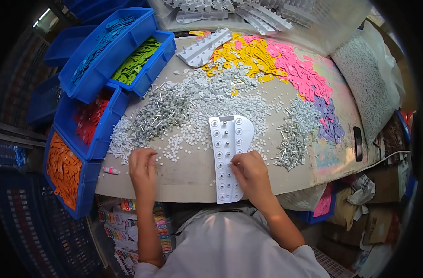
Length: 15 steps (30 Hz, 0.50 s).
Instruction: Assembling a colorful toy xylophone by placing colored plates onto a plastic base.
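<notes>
In front of me on the table lies a white metal board [227, 171] with rows of round white washers and a middle row of metal pegs. My right hand [252, 175] is over its right edge, fingertips pinched at a middle peg; what they hold, if anything, is hidden. To the left, my left hand [143, 172] hovers low over the table with its fingers curled together. Whatever is in it is too small to make out. Silver pins [163, 111] with white heads lie heaped beyond that hand. Small white discs [225, 99] spread out behind the board.
Blue bins [88, 180] on the left hold orange, red, green and blue tabs. Yellow tabs [251, 55], pink tabs [299, 69] and purple tabs [330, 123] lie at the back and right. More pins [292, 148], a phone [357, 143] and a bulging bag [369, 74] sit rightward.
</notes>
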### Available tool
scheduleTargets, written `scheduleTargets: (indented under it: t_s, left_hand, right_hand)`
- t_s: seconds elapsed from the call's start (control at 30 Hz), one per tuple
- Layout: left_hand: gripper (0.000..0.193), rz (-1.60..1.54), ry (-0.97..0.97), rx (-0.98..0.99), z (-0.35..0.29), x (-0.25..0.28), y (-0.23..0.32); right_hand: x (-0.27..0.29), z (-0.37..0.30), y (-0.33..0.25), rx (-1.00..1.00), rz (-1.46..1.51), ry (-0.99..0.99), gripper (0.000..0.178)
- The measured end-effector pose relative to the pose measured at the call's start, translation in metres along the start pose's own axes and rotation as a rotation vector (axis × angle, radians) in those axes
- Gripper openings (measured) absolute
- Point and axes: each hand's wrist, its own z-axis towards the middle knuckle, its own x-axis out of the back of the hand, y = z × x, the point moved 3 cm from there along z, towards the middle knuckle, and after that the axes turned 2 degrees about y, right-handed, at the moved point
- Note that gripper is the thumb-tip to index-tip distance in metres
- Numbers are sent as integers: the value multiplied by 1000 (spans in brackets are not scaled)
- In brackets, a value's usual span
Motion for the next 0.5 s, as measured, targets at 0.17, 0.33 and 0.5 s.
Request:
scheduleTargets:
  t_s: [0.17,0.33,0.5]
  left_hand:
    - [16,-301,-99,-62,-15,-16,61]
    - [18,-443,-235,-147,-25,-41,86]
    - [18,-442,-273,-379,-27,-60,104]
  right_hand:
    - [-1,6,-10,220,-214,-20,22]
    - [27,8,-11,139,-274,78,18]
    - [70,-4,25,-52,-532,159,16]
